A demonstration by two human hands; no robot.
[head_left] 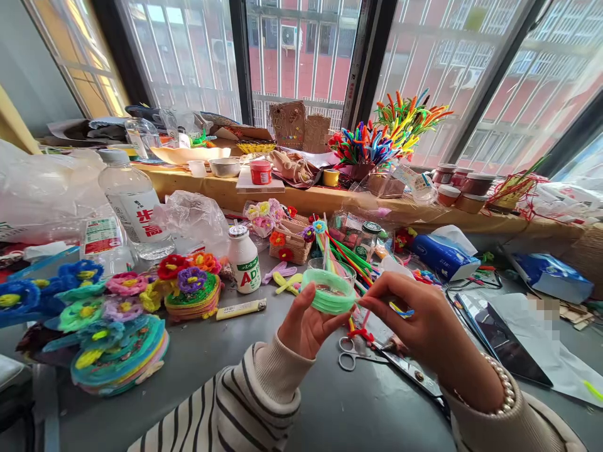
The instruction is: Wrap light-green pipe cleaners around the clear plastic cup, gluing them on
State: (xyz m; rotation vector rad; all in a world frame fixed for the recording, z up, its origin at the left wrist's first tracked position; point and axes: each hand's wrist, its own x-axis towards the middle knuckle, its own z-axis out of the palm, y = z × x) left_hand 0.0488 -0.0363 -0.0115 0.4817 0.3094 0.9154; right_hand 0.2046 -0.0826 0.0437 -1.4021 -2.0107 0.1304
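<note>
The mint-green ring point(328, 304) is clamped in your left hand's fingers point(304, 301); your right hand point(419, 320) pinches its right edge. Small scissors point(358, 354) lie nearer you on the table point(377, 402).

Daylight poured through a row of windows point(188, 44) set in dark frames point(242, 56), where pale metal bars point(261, 107) stood before a reddish building point(325, 66) fitted with a boxy air-conditioning unit point(289, 36). Below the glass, a long ledge point(211, 188) draped in yellowish-tan cloth ran behind a grey tabletop point(198, 376). At far left, a plain grey wall point(40, 41) rose beside the windows.
</note>
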